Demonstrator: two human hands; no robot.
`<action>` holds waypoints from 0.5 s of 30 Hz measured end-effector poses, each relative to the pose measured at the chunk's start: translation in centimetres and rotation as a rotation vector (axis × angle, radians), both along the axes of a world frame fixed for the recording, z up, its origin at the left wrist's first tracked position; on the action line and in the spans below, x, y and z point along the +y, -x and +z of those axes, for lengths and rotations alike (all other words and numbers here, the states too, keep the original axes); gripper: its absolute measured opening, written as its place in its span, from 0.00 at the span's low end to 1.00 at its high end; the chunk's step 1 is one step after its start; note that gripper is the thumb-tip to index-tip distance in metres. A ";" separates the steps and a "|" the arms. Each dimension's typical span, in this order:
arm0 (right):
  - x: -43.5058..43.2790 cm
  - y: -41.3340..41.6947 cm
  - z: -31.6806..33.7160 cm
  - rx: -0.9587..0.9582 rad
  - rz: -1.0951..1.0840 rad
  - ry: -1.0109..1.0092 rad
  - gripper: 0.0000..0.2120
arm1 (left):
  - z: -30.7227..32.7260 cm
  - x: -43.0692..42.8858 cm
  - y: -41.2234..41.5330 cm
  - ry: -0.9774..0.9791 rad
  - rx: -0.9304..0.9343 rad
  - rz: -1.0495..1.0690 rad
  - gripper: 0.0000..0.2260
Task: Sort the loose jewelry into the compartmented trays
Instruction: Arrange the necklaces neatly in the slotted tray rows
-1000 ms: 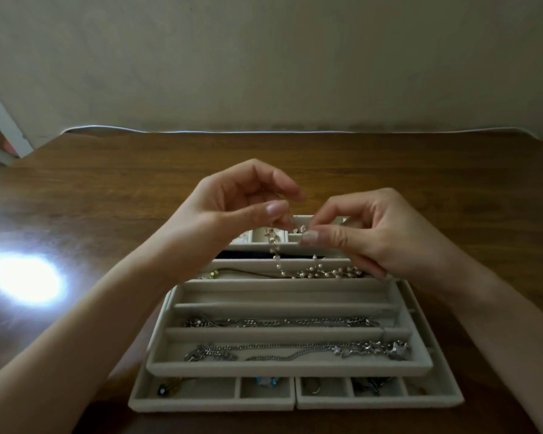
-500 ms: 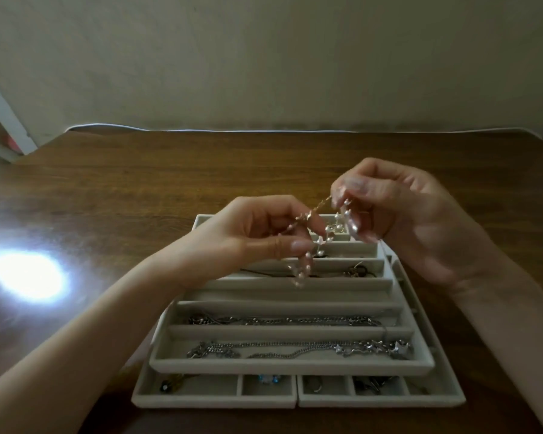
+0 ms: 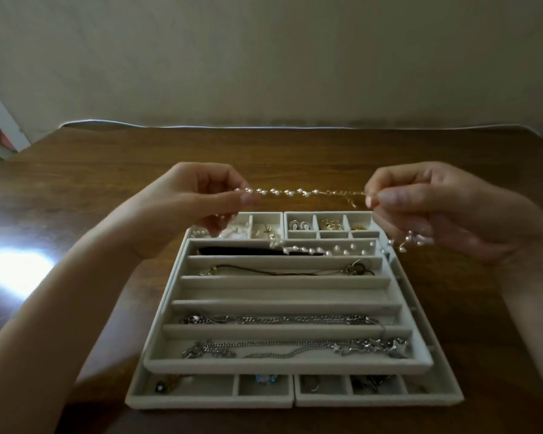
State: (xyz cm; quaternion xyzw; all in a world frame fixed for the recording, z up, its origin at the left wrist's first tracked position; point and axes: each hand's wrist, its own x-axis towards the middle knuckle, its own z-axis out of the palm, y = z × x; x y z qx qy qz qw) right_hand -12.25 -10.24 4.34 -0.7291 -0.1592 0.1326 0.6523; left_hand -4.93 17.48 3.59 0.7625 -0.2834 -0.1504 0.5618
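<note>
Your left hand (image 3: 185, 208) and right hand (image 3: 436, 211) pinch the pearl necklace (image 3: 298, 192) taut above the slotted tray (image 3: 282, 368). Next, you probably need to lay it level into the empty slot (image 3: 282, 292).

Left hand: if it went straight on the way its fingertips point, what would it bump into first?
Probably the right hand. The left hand points rightward along the taut pearl chain, with only air between the two hands. The trays seem lower, though depth is unclear.

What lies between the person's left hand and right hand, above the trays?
A pearl chain, pulled nearly straight, spans the gap; the left hand and the right hand each pinch it. The head view shows this.
</note>
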 end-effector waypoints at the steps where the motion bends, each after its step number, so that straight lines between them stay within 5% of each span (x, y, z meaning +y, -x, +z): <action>1: 0.1 0.0 0.0 0.018 -0.004 0.019 0.17 | 0.0 0.2 -0.1 -0.010 -0.007 -0.009 0.06; 15: -0.8 -0.4 0.3 0.002 -0.062 0.073 0.18 | 1.3 2.5 -0.8 -0.195 -0.051 -0.195 0.12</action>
